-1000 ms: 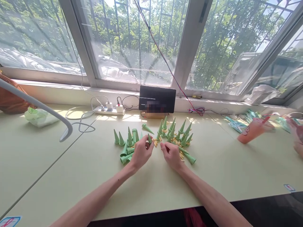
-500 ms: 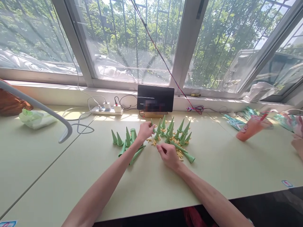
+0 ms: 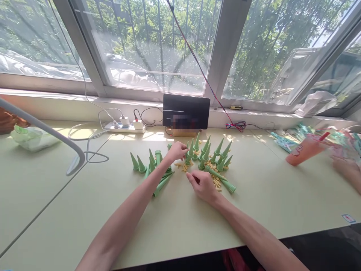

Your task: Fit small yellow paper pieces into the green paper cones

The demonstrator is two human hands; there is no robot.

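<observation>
Left hand point(image 3: 177, 151) pinched narrow by the cones point(image 3: 205, 159) — grip unclear — probably standing one up, which calls for gentle release; right hand point(image 3: 203, 184) curled, its hold hidden.

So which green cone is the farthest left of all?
The green cone at the group's left end, standing point up. Every other cone you can see, even its upright neighbour, is farther right.

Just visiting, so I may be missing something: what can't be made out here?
All in the head view:
Left hand: its back hides anything it may grip.
Right hand: its curl hides anything held.
Green conical spikes: some partly blocked by the left forearm.
Tablet: partly pixelated, unreadable there.
Another person's arm: cut off by the right edge.
</observation>
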